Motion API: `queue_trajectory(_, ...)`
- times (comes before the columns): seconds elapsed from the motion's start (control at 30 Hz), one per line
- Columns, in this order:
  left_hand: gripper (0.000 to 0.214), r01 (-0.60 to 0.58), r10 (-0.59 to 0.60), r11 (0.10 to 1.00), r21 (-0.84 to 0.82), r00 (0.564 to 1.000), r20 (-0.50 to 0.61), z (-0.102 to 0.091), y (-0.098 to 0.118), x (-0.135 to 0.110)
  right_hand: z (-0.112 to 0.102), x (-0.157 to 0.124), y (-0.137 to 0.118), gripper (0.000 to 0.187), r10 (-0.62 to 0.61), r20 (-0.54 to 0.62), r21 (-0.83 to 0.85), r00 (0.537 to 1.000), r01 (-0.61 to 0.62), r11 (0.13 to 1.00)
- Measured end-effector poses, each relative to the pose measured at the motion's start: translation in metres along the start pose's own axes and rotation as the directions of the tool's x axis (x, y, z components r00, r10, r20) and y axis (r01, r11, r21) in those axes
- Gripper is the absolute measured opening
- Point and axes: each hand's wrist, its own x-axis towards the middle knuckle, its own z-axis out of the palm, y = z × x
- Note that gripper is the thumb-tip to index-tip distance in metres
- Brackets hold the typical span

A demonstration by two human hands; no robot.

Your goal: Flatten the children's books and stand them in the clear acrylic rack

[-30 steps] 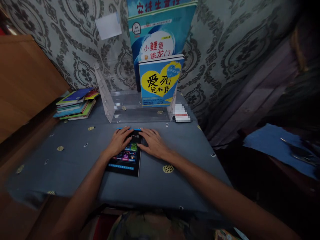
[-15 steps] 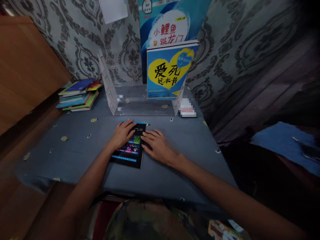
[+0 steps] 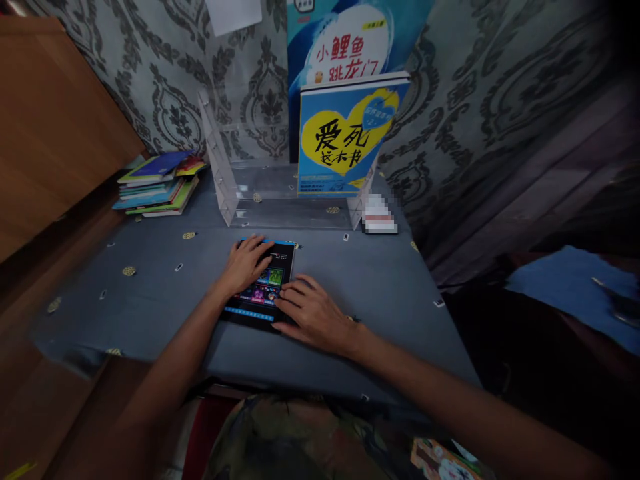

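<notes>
A thin black book (image 3: pixel 278 257) with small coloured pictures and blue strips on its cover lies flat on the cloth-covered table (image 3: pixel 165 313). My left hand (image 3: pixel 246 264) rests on the book's left part, fingers spread towards its top edge. At the lower right edge of the book is my right hand (image 3: pixel 315 313), its fingers over the cover and its thumb by the bottom corner. That hand's fingers are stretched and slightly bent; whether they pinch the edge cannot be made out. Parts of the cover are hidden under both hands.
Behind the book stands a clear plastic rack (image 3: pixel 220 167) holding a blue book with a yellow heart (image 3: pixel 340 143) and a taller teal book (image 3: pixel 300 60). A stack of books (image 3: pixel 160 187) sits at the left; a blurred white item (image 3: pixel 379 215) lies right of the rack.
My right hand has slid down along the book's right edge towards its lower corner. The left hand stays on the cover. The view has shifted slightly.
</notes>
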Motion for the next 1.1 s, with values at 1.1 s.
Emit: queue_trajectory(1.1, 0.038, -0.085, 0.088, 0.996, -0.023, 0.979, 0.186, -0.044, 0.042, -0.043, -0.01, -0.066, -0.066, 0.028, -0.053, 0.031, -0.03, 0.998, 0.054, 0.998)
